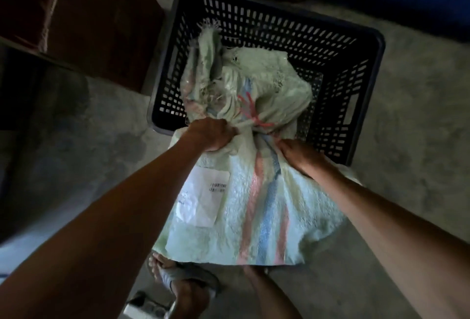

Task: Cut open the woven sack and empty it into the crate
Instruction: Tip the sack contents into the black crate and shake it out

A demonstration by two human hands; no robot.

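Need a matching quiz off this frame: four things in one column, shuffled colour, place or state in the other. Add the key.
Things:
1. crate
2. tie
3. label
4. left hand

Descriptions:
A. red, wound round the neck of the sack
B. grips the sack just beside the tie
C. dark, with slotted walls
D. white, stuck on the sack's side

Pairs: 1-C, 2-A, 3-D, 4-B
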